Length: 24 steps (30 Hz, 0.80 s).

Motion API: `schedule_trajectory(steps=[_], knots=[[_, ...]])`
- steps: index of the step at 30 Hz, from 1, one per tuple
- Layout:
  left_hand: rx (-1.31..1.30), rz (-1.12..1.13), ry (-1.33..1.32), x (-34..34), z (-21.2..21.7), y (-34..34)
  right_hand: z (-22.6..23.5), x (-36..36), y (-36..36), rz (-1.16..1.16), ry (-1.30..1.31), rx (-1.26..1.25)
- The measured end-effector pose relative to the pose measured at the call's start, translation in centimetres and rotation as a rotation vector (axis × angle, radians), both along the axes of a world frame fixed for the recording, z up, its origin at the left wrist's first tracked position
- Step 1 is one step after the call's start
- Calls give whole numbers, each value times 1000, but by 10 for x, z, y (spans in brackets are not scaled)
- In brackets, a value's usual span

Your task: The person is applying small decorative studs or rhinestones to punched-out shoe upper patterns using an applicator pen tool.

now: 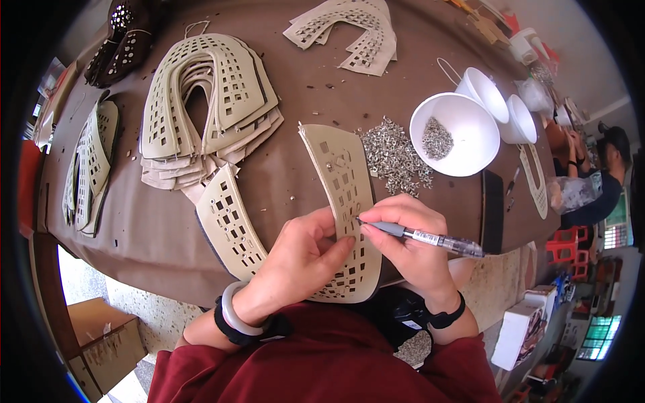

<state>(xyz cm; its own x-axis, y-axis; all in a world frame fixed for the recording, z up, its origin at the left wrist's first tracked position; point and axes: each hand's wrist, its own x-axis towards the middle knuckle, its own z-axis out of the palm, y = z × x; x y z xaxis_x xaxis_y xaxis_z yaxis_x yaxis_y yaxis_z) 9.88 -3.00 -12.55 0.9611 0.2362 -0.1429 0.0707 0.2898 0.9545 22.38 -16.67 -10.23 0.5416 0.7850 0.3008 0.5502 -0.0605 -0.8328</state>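
Head view. We see the left hand (pixel 302 252) closed on the lower part of a beige perforated piece (pixel 346 195), a curved strip of square cut-outs that runs from mid-bench down to the near edge; the fingers lie across its face and the thumb presses beside the cut-outs. The right hand (pixel 406 245) is curled shut around a clear pen (pixel 430 238), whose tip touches the strip just above the left thumb. A white bangle (pixel 235 316) and a black band circle the left wrist.

The brown bench (pixel 134 228) carries the rest. A second perforated strip (pixel 232 225) lies just left of the held one, its upper end tucked under a stack of horseshoe-shaped perforated pieces (pixel 208 101). A smaller stack (pixel 353 30) lies at the far edge, and a narrow pile (pixel 91 164) at the left. A heap of small metal fittings (pixel 396 158) lies just right of the held strip, touching a white bowl (pixel 455 134) that holds more of them. Two further white bowls (pixel 500 104) stand behind it. Another person (pixel 594 181) sits at the far right.
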Motion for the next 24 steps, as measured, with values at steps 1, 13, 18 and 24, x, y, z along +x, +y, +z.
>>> schedule_trajectory(steps=[1, 13, 18, 24], knots=[[-5, -27, 33, -1, 2, 1, 1, -2, 0, 0, 0, 1], [254, -40, -7, -2, -6, -3, -5, -10, -9, 6, -333, 75], [119, 2, 80, 2, 11, -4, -5, 15, -35, -124, 122, 70], [56, 43, 8, 10, 6, -10, -25, 52, -57, -515, 259, 91]])
